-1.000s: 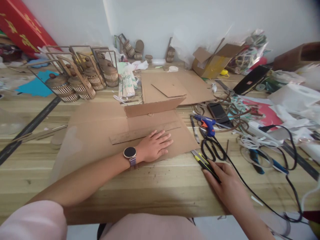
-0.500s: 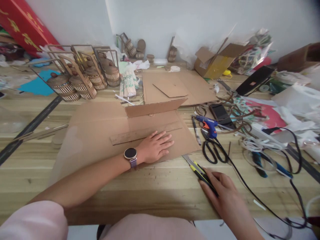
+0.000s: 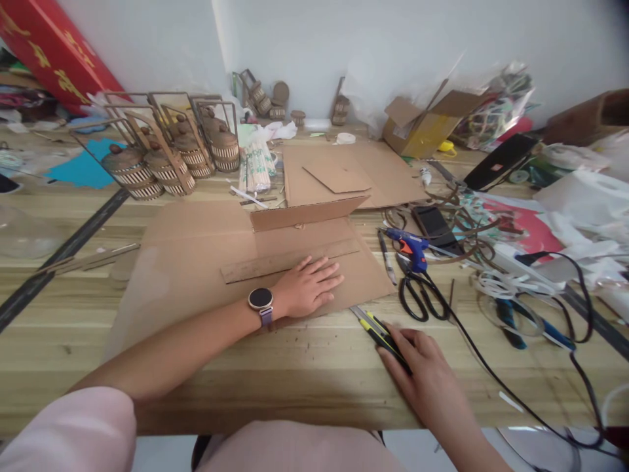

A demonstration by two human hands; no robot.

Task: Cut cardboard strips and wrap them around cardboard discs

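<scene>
My left hand (image 3: 310, 285) lies flat with fingers spread on a sheet of brown cardboard (image 3: 191, 262), a watch on its wrist. Beside its fingertips, a thin flat wooden strip (image 3: 265, 263) rests on the cardboard; part of its lower edge is hidden by the hand. A raised flap (image 3: 309, 211) stands up at the sheet's far side. In my right hand (image 3: 417, 360) is a yellow and black utility knife (image 3: 383, 334), gripped by its handle. Its blade is out and points toward the near edge of the cardboard, low over the wooden table.
Right of the cardboard lie a pen (image 3: 386, 255), a blue glue gun (image 3: 413, 248), black-handled scissors (image 3: 417, 295) and a phone (image 3: 437, 229). A black cord (image 3: 484, 367) runs along the right. Small lidded woven baskets (image 3: 167, 164) stand at back left; more cardboard (image 3: 388, 174) lies behind.
My right hand has moved left with the utility knife, bringing the blade closer to my left hand. The left hand stays flat on the cardboard. The whole view has shifted slightly.
</scene>
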